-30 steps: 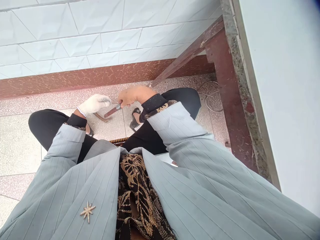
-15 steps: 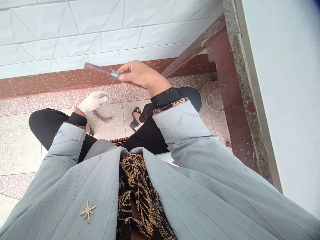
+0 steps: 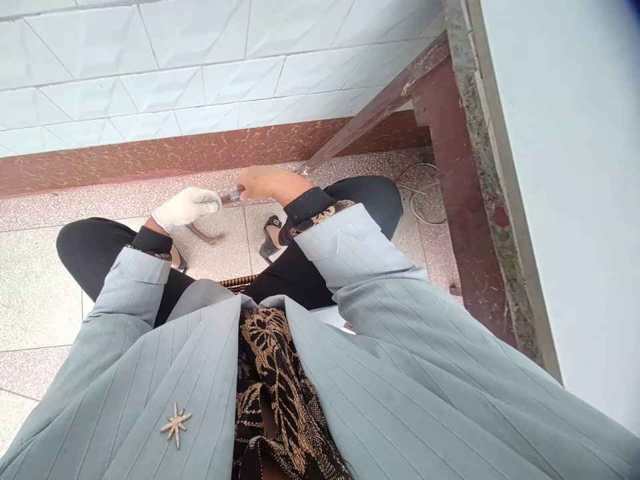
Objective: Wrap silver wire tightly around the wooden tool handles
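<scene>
A brown stick-like handle [image 3: 230, 197] with silvery wire wound around it lies between my two hands. My left hand [image 3: 186, 207], in a white knitted glove, is closed around its left part, which is hidden in the glove. My bare right hand [image 3: 266, 183] grips the right end, just past the wire winding. What that end carries is covered by my fingers. Below my left hand, a bent brown piece [image 3: 206, 235], perhaps wood, lies on the floor between my feet.
A white tiled wall [image 3: 215, 80] with a reddish-brown skirting [image 3: 125, 157] stands in front. To the right are a dark red wooden frame [image 3: 450, 173] and a white surface [image 3: 565, 167]. A pale cable [image 3: 423, 203] lies coiled on the floor by my right knee.
My right hand has come down with the handle, bringing its left part into my gloved left hand. The left hand has closed on it and shifted only slightly.
</scene>
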Available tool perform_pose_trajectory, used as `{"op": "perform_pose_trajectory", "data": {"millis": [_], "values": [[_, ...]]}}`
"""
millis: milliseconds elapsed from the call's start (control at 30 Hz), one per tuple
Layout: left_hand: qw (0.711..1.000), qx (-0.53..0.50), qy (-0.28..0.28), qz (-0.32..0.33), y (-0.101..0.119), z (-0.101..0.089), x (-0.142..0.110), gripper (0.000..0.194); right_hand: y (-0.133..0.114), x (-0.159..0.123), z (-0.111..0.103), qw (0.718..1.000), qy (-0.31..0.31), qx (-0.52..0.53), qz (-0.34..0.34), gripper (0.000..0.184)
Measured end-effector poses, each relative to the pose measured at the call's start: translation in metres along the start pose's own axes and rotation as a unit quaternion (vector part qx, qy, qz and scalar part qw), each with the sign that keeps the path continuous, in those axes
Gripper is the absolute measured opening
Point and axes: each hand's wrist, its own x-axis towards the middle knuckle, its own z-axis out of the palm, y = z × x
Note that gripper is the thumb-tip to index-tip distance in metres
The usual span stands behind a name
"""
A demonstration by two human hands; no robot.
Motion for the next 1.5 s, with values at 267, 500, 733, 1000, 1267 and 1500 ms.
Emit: {"op": "perform_pose_trajectory", "data": {"millis": [267, 500, 733, 1000, 1267, 1500], "values": [[0.997, 0.034, 0.062, -0.025, -0.006, -0.008, -0.001, 0.03, 0.002, -0.008, -0.003, 0.964, -0.193, 0.12, -0.138, 0.028], [0.996, -0.003, 0.085, -0.037, -0.021, -0.007, 0.004, 0.03, 0.02, -0.019, -0.015, 0.944, -0.123, 0.24, -0.189, 0.024], [0.996, -0.067, 0.032, -0.05, -0.018, 0.019, 0.013, 0.03, 0.018, -0.015, -0.013, 0.936, 0.106, 0.326, -0.085, 0.03], [0.999, 0.039, -0.02, 0.001, -0.009, 0.023, 0.014, 0.029, 0.011, 0.006, 0.0, 0.987, 0.096, 0.128, 0.008, 0.019], [1.0, 0.016, -0.011, -0.019, 0.001, 0.012, 0.004, 0.03, 0.001, -0.005, 0.002, 0.971, -0.191, 0.097, -0.103, 0.016], [0.999, -0.038, 0.01, -0.01, -0.009, 0.008, 0.006, 0.035, 0.015, -0.018, -0.013, 0.943, -0.186, 0.206, -0.182, 0.027]]}}
